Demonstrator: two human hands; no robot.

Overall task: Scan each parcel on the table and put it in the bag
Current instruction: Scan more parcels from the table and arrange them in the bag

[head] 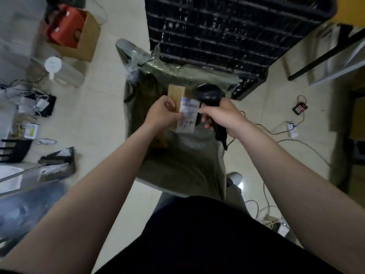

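My left hand point(163, 113) grips a small cardboard parcel point(176, 95) with a white shipping label point(188, 115) facing up. My right hand point(222, 115) holds a black handheld barcode scanner point(207, 94) by its handle, the scanner head right beside the parcel's label. Both hands are above the open mouth of a large olive-green woven bag point(183, 159) that stands on the floor in front of me. Inside the bag something brown point(161, 142) shows below my left wrist.
A black plastic crate point(227, 30) stands just beyond the bag. A cardboard box holding a red item point(71, 30) sits far left. Cables point(280, 131) and a power strip point(292, 129) lie on the floor at right. Clutter and a table edge point(17, 173) line the left.
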